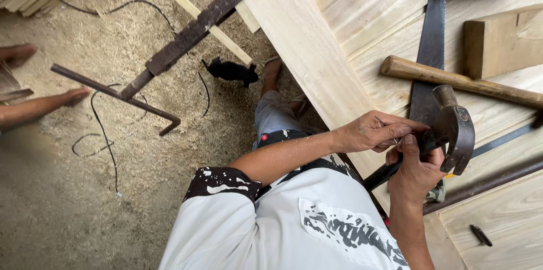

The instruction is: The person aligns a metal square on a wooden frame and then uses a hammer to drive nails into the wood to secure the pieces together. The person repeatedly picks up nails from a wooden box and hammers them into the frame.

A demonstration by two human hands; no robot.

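Nearest the camera, the right hand [416, 171] is closed around a claw hammer [452, 131], gripping it close under the steel head so the dark handle runs down and left past the wrist. Just above it and touching it, the left hand [376, 133] is pinched shut on a thin nail [380, 121], whose tip pokes up between the fingers [404, 130]. Both hands hover over the near edge of the wooden bench [350, 15], above a long pale plank [305, 49]. As I judge it, the nail could slip or bend because it is held so finely and so near the hammer head, and a glancing blow would catch the pinching fingers. A small dark punch [481, 235] lies on the boards to the near right. Farther off, a steel square [430, 49] lies flat, a wooden mallet handle [458, 82] crosses it, and a wooden block [500, 41] sits beyond. On the sawdust floor [85, 202] far left, a black cable [104, 134] trails beneath a rusty metal bar [198, 24].
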